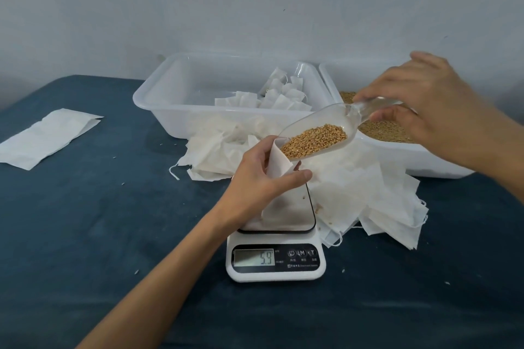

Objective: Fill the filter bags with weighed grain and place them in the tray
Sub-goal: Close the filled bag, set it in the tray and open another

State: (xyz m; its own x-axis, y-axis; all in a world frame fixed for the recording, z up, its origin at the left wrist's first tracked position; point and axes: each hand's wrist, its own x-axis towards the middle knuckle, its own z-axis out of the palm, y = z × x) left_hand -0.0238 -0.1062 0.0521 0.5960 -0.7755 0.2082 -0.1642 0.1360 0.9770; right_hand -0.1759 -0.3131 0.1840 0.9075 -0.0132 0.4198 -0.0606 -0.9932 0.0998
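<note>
My left hand (262, 176) grips a white filter bag (279, 167) upright on the platform of a white kitchen scale (276, 262), whose display reads 5.9. My right hand (425, 110) holds the handle of a clear plastic scoop (337, 122) loaded with golden grain (314, 140). The scoop's lip sits at the bag's open mouth. Behind them, a clear tray (170, 105) holds several filled white bags (280, 93) in its right half.
A second clear tub (411, 156) of grain stands at the right. Loose empty filter bags (377, 201) lie piled around the scale and before the tray. A flat white bag (45, 136) lies at far left on the blue tablecloth (99, 235). Stray grains dot the cloth.
</note>
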